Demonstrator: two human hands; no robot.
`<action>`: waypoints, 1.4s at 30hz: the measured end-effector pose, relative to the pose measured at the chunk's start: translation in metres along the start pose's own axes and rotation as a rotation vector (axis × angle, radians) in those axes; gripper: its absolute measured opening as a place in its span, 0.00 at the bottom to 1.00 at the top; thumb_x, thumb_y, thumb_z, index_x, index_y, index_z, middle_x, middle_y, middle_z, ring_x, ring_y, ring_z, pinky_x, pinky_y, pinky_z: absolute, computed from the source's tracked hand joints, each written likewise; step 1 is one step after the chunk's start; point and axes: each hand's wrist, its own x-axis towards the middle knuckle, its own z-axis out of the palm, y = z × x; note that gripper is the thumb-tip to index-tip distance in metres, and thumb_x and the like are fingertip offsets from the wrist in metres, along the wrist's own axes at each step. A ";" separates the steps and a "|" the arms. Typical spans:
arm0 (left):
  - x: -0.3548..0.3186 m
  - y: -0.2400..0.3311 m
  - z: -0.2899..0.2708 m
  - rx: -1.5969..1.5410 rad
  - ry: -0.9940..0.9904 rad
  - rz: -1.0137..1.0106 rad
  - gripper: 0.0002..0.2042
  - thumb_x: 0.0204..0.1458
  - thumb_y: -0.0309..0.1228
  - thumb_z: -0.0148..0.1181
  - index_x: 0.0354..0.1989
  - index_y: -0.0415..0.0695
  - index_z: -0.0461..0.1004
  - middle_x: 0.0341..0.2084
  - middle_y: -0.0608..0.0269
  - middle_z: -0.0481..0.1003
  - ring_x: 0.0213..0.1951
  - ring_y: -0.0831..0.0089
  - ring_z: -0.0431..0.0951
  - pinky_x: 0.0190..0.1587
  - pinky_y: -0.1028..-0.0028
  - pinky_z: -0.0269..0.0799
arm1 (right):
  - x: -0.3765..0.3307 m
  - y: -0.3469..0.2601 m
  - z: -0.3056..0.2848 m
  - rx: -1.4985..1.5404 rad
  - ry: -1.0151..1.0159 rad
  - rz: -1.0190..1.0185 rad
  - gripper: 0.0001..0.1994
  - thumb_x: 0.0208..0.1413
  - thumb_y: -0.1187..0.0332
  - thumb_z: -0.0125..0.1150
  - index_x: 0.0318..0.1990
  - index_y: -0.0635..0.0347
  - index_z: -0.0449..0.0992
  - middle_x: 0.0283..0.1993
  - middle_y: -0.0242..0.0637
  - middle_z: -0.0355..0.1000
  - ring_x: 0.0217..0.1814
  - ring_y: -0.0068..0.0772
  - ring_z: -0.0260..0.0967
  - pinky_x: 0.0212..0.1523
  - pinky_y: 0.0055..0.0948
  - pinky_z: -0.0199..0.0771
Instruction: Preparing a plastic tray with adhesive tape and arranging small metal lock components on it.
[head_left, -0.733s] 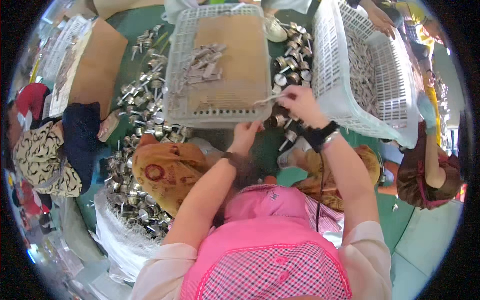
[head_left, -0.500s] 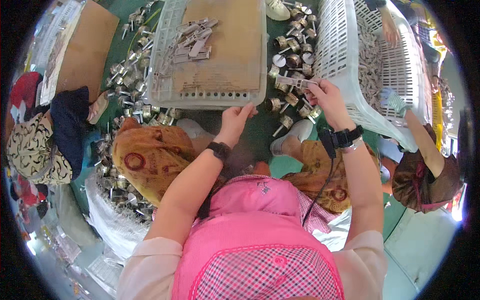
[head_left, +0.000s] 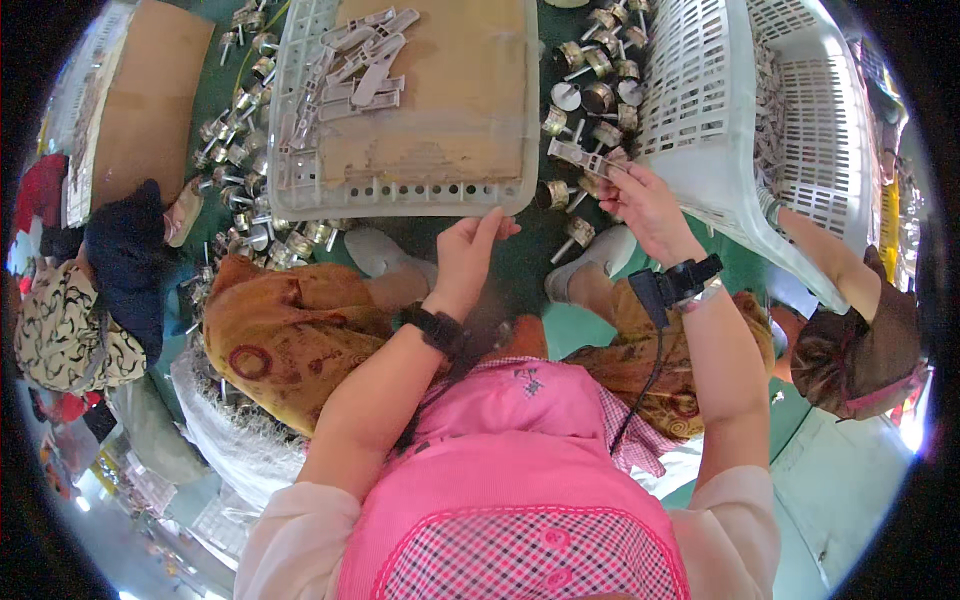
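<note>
A flat grey metal strip (head_left: 578, 155) is pinched in the grip of the right hand (head_left: 648, 200), fingers closed on its near end. The strip's long axis runs roughly left to right, its free end pointing toward the person's left, over the dark green floor (head_left: 520, 260). It is held above a scatter of small brass-coloured cylindrical fittings (head_left: 598, 100) that lie between the two white containers.

The left hand (head_left: 468, 255) is seen with fingers loosely extended and nothing held; its fingertips rest at, or just beside, the near rim of the shallow white perforated tray (head_left: 400, 195). Whether they actually touch the rim cannot be told. A cardboard sheet (head_left: 440, 90) lines that tray, and a small heap of similar grey strips (head_left: 355, 65) is gathered in its far left corner.

The held strip lies to the right of the tray and just beyond its near right corner, so the right hand is the nearer one to it; the left hand is set apart from it, across that corner. On the strip's other side, a taller white slatted basket (head_left: 720, 120), tilted, stands just beside the right hand.

More fittings (head_left: 245, 190) are strewn along the tray's left side. Another person's arm (head_left: 830, 265) is seen reaching in at the right edge
</note>
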 end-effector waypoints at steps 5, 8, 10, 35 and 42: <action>0.002 0.002 -0.001 -0.031 -0.009 -0.015 0.15 0.54 0.34 0.53 0.29 0.32 0.75 0.28 0.57 0.77 0.33 0.76 0.76 0.40 0.78 0.68 | 0.011 -0.002 0.016 0.000 -0.052 -0.007 0.12 0.56 0.66 0.52 0.43 0.64 0.69 0.35 0.32 0.69 0.35 0.21 0.65 0.39 0.22 0.67; 0.003 0.000 -0.003 -0.078 -0.013 -0.030 0.14 0.55 0.34 0.53 0.27 0.33 0.75 0.27 0.58 0.77 0.31 0.77 0.75 0.38 0.78 0.69 | 0.016 -0.007 0.032 0.014 -0.053 0.012 0.12 0.56 0.66 0.53 0.43 0.65 0.69 0.34 0.31 0.68 0.33 0.20 0.64 0.38 0.21 0.65; 0.006 -0.005 -0.004 -0.053 -0.018 -0.015 0.14 0.55 0.34 0.53 0.27 0.33 0.75 0.27 0.58 0.77 0.31 0.78 0.75 0.38 0.78 0.69 | 0.022 -0.008 0.036 -0.006 -0.068 0.014 0.12 0.56 0.66 0.53 0.43 0.65 0.69 0.33 0.30 0.68 0.33 0.19 0.63 0.37 0.20 0.65; 0.007 -0.003 -0.005 0.066 -0.047 0.046 0.16 0.55 0.36 0.52 0.27 0.34 0.76 0.26 0.60 0.78 0.31 0.79 0.74 0.40 0.78 0.68 | 0.042 -0.009 0.044 -0.157 -0.149 0.032 0.07 0.56 0.67 0.52 0.32 0.61 0.69 0.26 0.25 0.62 0.28 0.18 0.57 0.32 0.20 0.59; 0.007 -0.002 -0.005 0.083 -0.056 0.051 0.15 0.55 0.36 0.53 0.27 0.34 0.76 0.26 0.60 0.78 0.31 0.79 0.75 0.40 0.78 0.68 | 0.041 -0.007 0.043 -0.160 -0.160 0.020 0.08 0.56 0.66 0.52 0.28 0.60 0.68 0.25 0.25 0.61 0.28 0.18 0.57 0.31 0.20 0.60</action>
